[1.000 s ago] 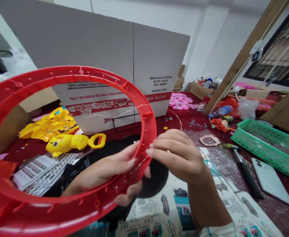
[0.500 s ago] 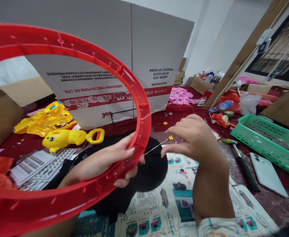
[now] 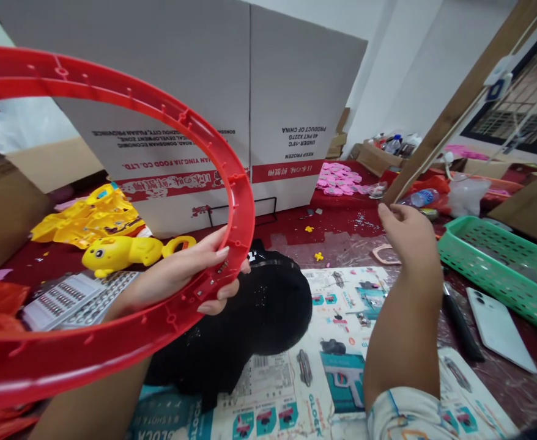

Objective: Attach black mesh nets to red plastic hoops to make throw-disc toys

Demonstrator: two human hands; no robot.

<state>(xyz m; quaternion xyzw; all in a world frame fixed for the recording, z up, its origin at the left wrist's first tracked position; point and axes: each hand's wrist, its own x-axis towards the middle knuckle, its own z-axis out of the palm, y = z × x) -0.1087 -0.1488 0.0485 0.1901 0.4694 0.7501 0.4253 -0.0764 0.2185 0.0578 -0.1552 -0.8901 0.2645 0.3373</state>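
Note:
A large red plastic ring (image 3: 126,91) with small pegs and holes along it fills the left of the view, tilted towards me. My left hand (image 3: 190,269) grips its lower right rim, thumb inside, fingers curled under. My right hand (image 3: 406,235) is raised to the right, well apart from the ring, above the red table. Its fingertips are pinched together, and what they hold is too fine to make out.
Under the hands lie a black cloth (image 3: 259,311) and printed paper sheets (image 3: 333,366). A big cardboard box (image 3: 296,91) stands behind. On the left are yellow toys (image 3: 122,252) and grey parts trays (image 3: 66,299). To the right are a green basket (image 3: 502,269), a white phone (image 3: 495,327) and a dark-handled tool (image 3: 456,318).
My right hand left the ring's rim, drawing out a thin thread, and moved up to the right. The ring turned in my left hand and swung left.

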